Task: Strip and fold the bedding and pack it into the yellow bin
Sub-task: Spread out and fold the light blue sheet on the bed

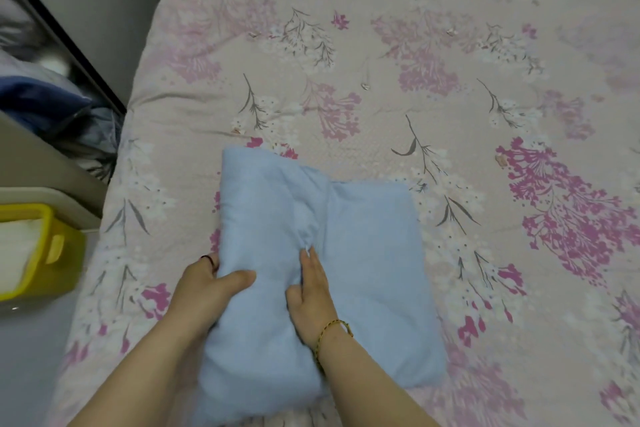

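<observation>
One view only: a wide-angle head-worn camera looks forward and steeply down over a pink floral-printed bed cover [398,107]. A folded light blue padded quilt [367,239] lies close beneath the lens; a yellow plastic bin [69,270] sits at the frame's left edge.

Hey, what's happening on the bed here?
A person is folding a light blue piece of bedding on a bed covered by a floral sheet. The left hand grips the bundle's left edge, thumb on top, while the right hand presses flat on its middle with straight fingers. The yellow bin stands to the left beside the bed, with something white inside; the blue piece is not yet packed.
</observation>
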Motion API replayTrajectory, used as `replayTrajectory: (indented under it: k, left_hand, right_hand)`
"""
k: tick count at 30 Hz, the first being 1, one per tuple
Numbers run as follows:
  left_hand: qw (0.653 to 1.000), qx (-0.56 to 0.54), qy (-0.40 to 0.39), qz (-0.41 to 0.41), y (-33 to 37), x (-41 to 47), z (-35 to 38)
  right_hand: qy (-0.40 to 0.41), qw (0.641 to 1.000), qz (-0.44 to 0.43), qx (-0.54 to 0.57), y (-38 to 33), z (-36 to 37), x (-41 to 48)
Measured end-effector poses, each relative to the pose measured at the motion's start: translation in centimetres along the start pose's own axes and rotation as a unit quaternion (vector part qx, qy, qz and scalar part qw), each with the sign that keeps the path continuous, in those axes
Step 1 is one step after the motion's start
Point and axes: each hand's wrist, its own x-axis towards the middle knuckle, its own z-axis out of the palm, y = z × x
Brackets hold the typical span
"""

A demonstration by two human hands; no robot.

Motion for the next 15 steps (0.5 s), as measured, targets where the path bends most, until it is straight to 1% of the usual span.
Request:
replayTrajectory:
  k: [2, 4, 7, 8, 10, 12, 14, 15]
  left_hand:
    - [1.000, -0.010, 0.003, 0.016, 0.8, -0.6, -1.4]
    - [0.999, -0.016, 0.003, 0.030, 1.4, -1.2, -1.2]
    - [0.999, 0.000, -0.021, 0.041, 2.1, -1.9, 1.5]
    - [0.998, 0.016, -0.042, 0.049, 2.1, -2.2, 2.7]
    - [0.992, 0.050, -0.090, 0.069, 1.9, -2.6, 5.5]
    - [0.980, 0.093, -0.152, 0.086, 1.5, -2.9, 8.6]
    - [0.959, 0.155, -0.205, 0.121, 1.1, -3.0, 11.3]
    - [0.951, 0.174, -0.212, 0.143, 0.9, -3.0, 12.4]
  right_hand:
    - [-0.032, 0.997, 0.010, 0.065, -1.5, 1.0, -0.2]
    - [-0.048, 0.993, 0.031, 0.104, -2.6, 0.6, -0.3]
    - [-0.021, 0.983, 0.058, 0.174, -2.6, -2.5, -0.5]
    - [-0.017, 0.973, 0.069, 0.221, -2.5, -4.1, -0.7]
    - [-0.031, 0.939, 0.080, 0.333, -1.9, -7.5, -1.1]
    - [-0.013, 0.917, 0.082, 0.391, -0.2, -10.6, -1.6]
    - [0.014, 0.927, 0.090, 0.364, 1.1, -12.7, -1.9]
    - [0.041, 0.938, 0.097, 0.330, 2.0, -13.5, -2.1]
